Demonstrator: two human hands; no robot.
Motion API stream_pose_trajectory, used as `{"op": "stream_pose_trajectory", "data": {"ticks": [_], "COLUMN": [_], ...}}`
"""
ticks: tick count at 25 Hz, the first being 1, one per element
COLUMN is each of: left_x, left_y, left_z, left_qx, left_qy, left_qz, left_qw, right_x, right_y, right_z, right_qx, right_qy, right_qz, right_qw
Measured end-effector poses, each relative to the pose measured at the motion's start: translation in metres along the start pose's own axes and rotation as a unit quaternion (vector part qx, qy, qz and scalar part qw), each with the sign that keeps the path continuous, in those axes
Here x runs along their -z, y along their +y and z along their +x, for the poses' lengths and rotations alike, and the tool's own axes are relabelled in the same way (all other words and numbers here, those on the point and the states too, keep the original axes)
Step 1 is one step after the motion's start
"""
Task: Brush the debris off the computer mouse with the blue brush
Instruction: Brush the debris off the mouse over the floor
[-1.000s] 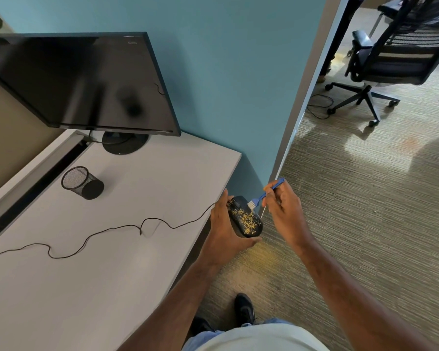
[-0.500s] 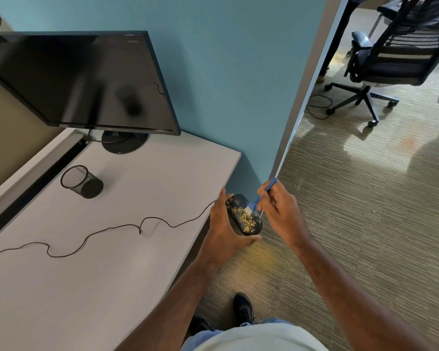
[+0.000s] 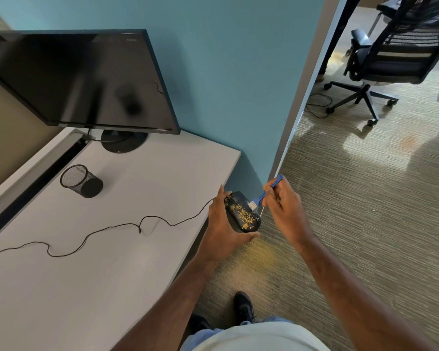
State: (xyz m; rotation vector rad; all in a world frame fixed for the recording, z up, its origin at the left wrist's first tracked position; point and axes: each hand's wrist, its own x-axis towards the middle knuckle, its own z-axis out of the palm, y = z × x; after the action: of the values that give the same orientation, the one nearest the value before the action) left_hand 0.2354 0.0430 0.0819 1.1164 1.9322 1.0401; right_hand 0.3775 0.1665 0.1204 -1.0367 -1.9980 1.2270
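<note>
My left hand (image 3: 222, 229) holds a black wired computer mouse (image 3: 242, 214) just off the desk's right edge, over the carpet. Yellow debris (image 3: 246, 216) speckles the mouse's top, mostly its nearer half. My right hand (image 3: 283, 201) grips a small blue brush (image 3: 265, 193) by its handle. The brush's white bristles (image 3: 252, 205) touch the far right side of the mouse. The mouse's cable (image 3: 112, 228) trails left across the white desk (image 3: 112, 274).
A black monitor (image 3: 81, 82) stands at the desk's back, with a black mesh cup (image 3: 80, 181) lying on its side before it. A teal partition (image 3: 238, 72) rises behind. Yellow dust lies on the carpet (image 3: 261, 252) below the mouse. An office chair (image 3: 395, 57) is far right.
My right hand moved the brush in over the mouse's top and back out to its far right side. The left hand and the mouse stayed nearly in place.
</note>
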Motion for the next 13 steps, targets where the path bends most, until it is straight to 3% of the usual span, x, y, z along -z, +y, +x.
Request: {"op": "stream_pose_trajectory", "data": {"ticks": [13], "left_x": [-0.001], "left_y": [0.002], "left_z": [0.002], "left_qx": [0.004], "left_qy": [0.003], "left_qz": [0.001], "left_qw": [1.0], "right_x": [0.006], "right_y": [0.019], "right_z": [0.004], "right_qx": [-0.027], "right_qy": [0.042], "right_qz": [0.086], "right_qw": [0.995]}}
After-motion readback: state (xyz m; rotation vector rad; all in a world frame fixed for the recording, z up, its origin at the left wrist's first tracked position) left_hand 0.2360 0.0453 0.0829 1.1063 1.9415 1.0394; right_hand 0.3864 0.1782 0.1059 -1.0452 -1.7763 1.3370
